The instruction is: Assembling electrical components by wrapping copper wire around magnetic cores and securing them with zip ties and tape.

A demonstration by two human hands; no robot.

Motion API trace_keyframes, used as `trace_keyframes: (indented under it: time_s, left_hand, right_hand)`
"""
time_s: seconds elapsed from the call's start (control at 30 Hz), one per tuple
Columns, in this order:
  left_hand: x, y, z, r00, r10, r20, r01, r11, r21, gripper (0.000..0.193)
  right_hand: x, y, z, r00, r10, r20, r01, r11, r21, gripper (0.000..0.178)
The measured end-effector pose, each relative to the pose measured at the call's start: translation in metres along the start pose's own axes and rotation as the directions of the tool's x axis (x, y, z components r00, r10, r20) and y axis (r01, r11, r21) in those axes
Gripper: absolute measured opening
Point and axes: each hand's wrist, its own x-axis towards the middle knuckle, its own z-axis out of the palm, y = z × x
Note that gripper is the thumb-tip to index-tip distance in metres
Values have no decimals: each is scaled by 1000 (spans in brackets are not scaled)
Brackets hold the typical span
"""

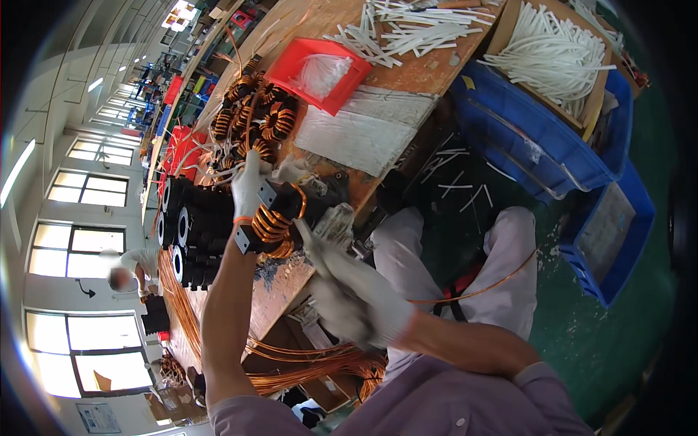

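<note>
My left hand (pixel 248 185), in a white glove, grips a black ring core wound with thick copper wire (pixel 270 221) at the edge of the wooden workbench (pixel 407 69). My right hand (pixel 354 291), also gloved, is closed around the loose copper wire (pixel 480 289), which trails right across my lap. Its fingers reach up toward the coil. Behind the coil a black fixture (pixel 327 190) stands on the bench.
Finished copper coils (pixel 254 116) lie piled on the bench, with a red tray (pixel 320 73) and white sleeving strips (pixel 414 29) beyond. Black cores (pixel 190 225) are stacked at left. Blue bins (pixel 538 138) stand on the green floor at right. Copper wire bundles (pixel 313 363) hang below the bench.
</note>
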Motion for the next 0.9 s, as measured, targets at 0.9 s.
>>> trace_keyframes:
  time_s: [0.9]
  left_hand:
    - [-50, 35, 19, 801, -169, 575, 507, 703, -499, 45]
  right_hand:
    - [-195, 2, -99, 982, 187, -5, -187, 982, 1, 35]
